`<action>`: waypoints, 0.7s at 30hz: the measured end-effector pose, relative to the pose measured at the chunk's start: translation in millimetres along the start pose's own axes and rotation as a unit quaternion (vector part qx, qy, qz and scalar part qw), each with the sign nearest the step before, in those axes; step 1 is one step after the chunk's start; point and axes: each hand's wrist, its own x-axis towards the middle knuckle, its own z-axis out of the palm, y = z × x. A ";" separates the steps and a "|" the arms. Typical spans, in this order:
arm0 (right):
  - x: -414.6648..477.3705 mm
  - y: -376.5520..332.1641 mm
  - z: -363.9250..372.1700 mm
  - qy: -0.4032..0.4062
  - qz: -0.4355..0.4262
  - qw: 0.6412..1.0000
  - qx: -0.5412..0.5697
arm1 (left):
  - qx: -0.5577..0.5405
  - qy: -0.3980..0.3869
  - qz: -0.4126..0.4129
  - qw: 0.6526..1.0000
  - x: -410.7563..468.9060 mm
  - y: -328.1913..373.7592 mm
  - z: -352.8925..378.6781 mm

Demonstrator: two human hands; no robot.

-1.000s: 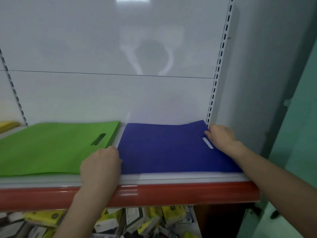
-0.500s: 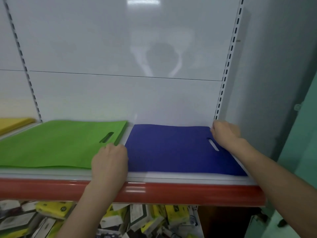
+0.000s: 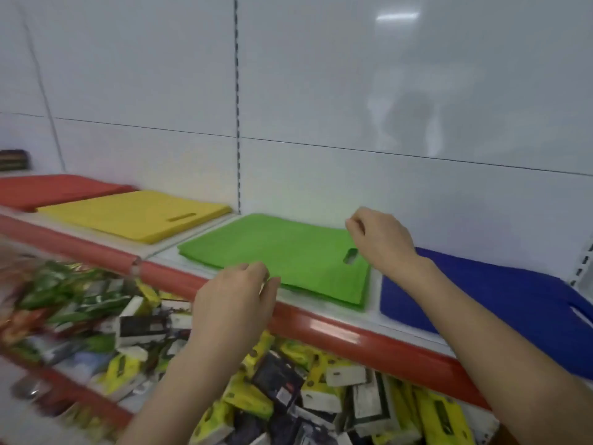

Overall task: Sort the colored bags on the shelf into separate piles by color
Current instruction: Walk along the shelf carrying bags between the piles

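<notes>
Now both hands [image 3: 236, 303] [image 3: 380, 237] at green pile [image 3: 282, 255] edges

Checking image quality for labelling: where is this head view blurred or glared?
Head view: motion blur smears the lower-left packaged goods; ceiling-light glare and a faint reflection mark the glossy white back panel; the flat green bag pile stays fairly sharp.

Red bag pile [image 3: 61, 190] cut off at left edge; blue bag pile [image 3: 500, 293] cut at right. Lower-shelf packets [image 3: 77, 303] smeared by motion blur (labels unreadable). Right hand [image 3: 382, 239] hides green pile's [image 3: 282, 255] back corner.
</notes>
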 end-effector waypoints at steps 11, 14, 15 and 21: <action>22.4 -342.7 128.3 -0.047 -0.213 0.959 0.180 | 0.172 0.020 -0.167 0.970 -51.6 -304.6 -113.6; 21.8 -426.0 158.8 -0.071 -0.261 0.942 0.200 | 0.209 0.018 -0.222 0.952 -68.7 -367.2 -143.8; 22.4 -453.0 167.6 -0.077 -0.276 0.935 0.208 | 0.227 0.021 -0.237 0.944 -74.0 -386.6 -152.7; 28.2 -595.6 221.1 -0.100 -0.369 0.894 0.233 | 0.257 0.035 -0.301 0.918 -97.7 -491.9 -186.8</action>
